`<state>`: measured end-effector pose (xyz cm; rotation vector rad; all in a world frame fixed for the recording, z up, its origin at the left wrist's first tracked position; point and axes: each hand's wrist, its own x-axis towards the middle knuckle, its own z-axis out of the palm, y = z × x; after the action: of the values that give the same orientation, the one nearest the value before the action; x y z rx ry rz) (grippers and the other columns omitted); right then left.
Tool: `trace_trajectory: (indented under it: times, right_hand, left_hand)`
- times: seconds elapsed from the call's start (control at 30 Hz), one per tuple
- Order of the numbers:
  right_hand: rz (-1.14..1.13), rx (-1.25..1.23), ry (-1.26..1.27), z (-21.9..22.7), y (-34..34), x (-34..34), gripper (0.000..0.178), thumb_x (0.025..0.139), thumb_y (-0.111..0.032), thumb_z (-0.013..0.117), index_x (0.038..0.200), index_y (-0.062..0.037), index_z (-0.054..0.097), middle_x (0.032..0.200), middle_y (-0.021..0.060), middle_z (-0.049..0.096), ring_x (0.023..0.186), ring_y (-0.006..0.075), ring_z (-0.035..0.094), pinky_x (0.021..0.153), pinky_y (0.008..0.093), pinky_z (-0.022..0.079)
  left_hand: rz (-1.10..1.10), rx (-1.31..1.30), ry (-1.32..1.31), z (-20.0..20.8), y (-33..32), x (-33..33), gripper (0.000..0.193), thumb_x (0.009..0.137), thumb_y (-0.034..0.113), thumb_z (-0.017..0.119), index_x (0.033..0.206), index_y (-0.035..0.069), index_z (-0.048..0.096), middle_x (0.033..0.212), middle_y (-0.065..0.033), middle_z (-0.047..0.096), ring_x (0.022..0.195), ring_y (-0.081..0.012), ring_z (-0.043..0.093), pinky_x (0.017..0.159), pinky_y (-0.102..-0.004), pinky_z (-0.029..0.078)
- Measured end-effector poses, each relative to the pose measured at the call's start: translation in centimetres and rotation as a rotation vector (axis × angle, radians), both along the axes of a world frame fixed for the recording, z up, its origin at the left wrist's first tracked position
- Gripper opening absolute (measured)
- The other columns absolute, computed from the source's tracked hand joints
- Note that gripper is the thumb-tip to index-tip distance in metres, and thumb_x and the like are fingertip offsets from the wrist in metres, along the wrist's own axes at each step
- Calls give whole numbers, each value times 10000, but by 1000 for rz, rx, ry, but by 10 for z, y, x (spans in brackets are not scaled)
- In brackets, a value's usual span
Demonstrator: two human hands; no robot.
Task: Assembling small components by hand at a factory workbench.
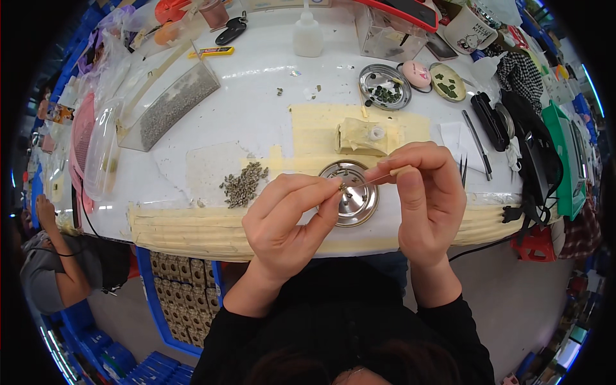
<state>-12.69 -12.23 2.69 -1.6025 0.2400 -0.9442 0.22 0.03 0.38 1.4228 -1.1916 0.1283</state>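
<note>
Left hand (283, 215) pinches a tiny piece (342, 188), right hand (432, 202) a thin rod (377, 179), above 1 metal dish (360, 206).

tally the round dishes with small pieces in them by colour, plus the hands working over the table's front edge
Silver dishes: 2 (near dish, far dish)
Pale yellow dish: 1
Hands: 2 (left hand, right hand)
Total: 5

1. Round silver metal dish (360, 210), near the front edge of the glossy white worktop (253, 83): smooth, mirror-bright.
2. Flat cream tape strips (186, 229) along that edge: matt, wrinkled.
3. White plastic squeeze bottle (308, 40): smooth.
</note>
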Motion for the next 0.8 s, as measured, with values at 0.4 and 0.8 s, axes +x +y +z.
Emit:
trace_trajectory:
  times: [0.4, 0.8]
  right_hand:
    - [76, 106, -21, -1, 9, 7, 141, 1047, -74, 475, 1109, 52, 481, 1012, 138, 648, 975, 178, 694, 864, 295, 584]
    - [62, 59, -13, -1, 9, 7, 144, 1046, -76, 482, 1111, 52, 494, 1006, 137, 659, 967, 175, 697, 860, 291, 585]
  left_hand:
    - [-18, 13, 42, -1, 1, -2, 228, 747, -82, 773, 960, -13, 733, 881, -110, 708, 755, -208, 676, 663, -289, 533]
    - [-25, 10, 53, 0, 1, -2, 231, 744, -89, 770, 959, -16, 729, 883, -115, 711, 759, -213, 679, 662, -291, 535]
